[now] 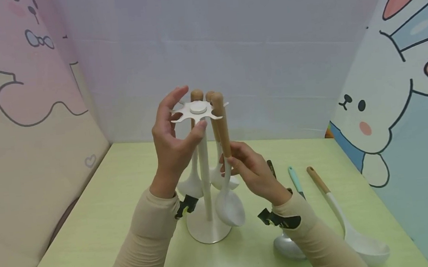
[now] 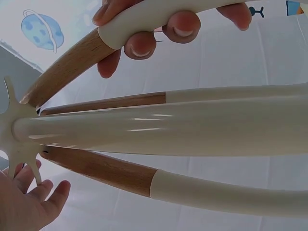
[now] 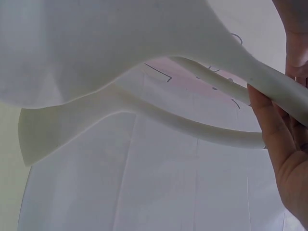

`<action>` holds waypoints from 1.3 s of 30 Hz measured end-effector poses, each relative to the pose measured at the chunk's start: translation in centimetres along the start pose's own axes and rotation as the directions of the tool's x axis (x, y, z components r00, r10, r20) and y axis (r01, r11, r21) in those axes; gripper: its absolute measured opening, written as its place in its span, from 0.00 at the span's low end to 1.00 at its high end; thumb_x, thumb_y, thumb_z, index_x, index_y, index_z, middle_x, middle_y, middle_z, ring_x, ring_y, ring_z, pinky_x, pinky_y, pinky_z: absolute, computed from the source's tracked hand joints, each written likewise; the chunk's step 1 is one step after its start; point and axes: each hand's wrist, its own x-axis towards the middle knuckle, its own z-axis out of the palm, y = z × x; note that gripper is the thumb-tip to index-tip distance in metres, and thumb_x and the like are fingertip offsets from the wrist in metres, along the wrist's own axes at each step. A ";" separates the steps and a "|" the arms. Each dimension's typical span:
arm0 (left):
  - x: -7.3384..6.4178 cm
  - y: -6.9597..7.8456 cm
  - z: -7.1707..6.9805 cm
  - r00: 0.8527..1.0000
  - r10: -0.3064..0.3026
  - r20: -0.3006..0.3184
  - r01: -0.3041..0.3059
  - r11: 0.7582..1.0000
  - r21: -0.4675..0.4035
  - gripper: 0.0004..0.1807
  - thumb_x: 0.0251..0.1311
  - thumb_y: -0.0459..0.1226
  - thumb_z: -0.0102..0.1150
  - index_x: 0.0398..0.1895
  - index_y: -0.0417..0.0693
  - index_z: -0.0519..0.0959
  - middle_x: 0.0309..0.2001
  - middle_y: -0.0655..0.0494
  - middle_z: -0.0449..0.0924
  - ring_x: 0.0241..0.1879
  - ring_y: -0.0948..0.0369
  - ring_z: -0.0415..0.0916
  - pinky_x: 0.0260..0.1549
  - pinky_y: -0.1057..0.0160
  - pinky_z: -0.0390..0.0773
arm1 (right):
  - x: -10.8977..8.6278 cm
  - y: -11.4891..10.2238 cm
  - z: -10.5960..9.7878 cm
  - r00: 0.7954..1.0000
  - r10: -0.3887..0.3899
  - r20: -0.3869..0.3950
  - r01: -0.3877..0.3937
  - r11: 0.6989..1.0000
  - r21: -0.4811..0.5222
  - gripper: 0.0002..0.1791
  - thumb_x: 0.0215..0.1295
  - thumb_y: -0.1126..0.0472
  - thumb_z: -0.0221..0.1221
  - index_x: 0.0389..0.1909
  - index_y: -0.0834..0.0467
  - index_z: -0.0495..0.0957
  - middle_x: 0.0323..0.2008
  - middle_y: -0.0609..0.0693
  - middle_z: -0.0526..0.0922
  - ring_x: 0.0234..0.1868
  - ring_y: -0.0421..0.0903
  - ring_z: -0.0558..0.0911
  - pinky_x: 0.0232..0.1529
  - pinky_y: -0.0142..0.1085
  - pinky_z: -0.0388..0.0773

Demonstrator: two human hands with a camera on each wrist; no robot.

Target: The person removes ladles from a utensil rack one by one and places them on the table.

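Note:
A white utensil rack (image 1: 205,173) stands upright on its round base, topped by a star-shaped hook plate (image 1: 187,115). My left hand (image 1: 172,139) holds this top, thumb at the front and fingers around its left side. On the rack's right, my right hand (image 1: 254,168) pinches a white cooking spoon (image 1: 230,209) just below its wooden handle (image 1: 220,124). The handle's upper end lies right at the hook plate, and the spoon's head hangs down over the base. Two more white utensils with wooden handles hang there, one left (image 1: 192,185) and one behind (image 1: 218,176).
Right of the rack, a white ladle (image 1: 368,249) with a wooden handle lies on the light green table (image 1: 106,255). A utensil with a mint handle (image 1: 294,177) and a metal spoon head (image 1: 288,247) lie partly behind the right forearm. Printed cloth walls enclose the table.

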 end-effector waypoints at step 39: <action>0.0 -2.5 -1.9 0.998 -0.040 0.054 0.053 0.964 -0.261 0.40 0.47 0.43 0.62 0.62 0.26 0.68 0.59 0.42 0.76 0.61 0.53 0.70 0.54 0.62 0.72 | -1.2 -0.3 -0.7 0.998 -0.029 -0.050 0.028 0.999 -0.027 0.16 0.73 0.71 0.53 0.56 0.76 0.65 0.38 0.68 0.78 0.38 0.40 0.83 0.33 0.42 0.85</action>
